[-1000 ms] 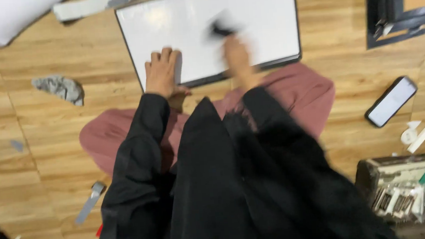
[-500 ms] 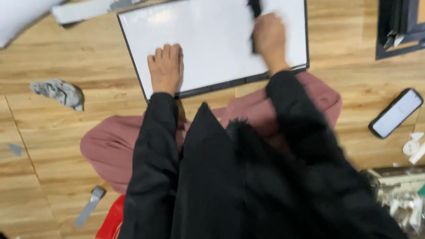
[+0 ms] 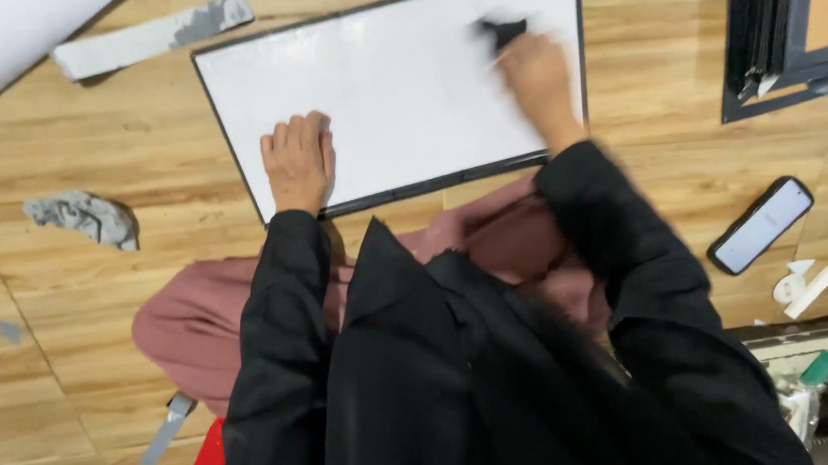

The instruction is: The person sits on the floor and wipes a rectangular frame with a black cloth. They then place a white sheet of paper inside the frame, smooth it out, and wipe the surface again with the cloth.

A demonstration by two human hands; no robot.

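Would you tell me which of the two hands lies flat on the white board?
The left hand, pressed flat near the white board's lower edge; the right hand grips a dark object.

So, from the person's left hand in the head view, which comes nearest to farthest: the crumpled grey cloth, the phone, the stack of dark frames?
From the left hand, resting on the white board's lower left:
1. Crumpled grey cloth, on the floor to its left.
2. Phone, far right, lower.
3. Stack of dark frames, top right corner.

Single head view, looking steeply down from above at lap, board (image 3: 394,88) and wooden floor (image 3: 646,80); close range.
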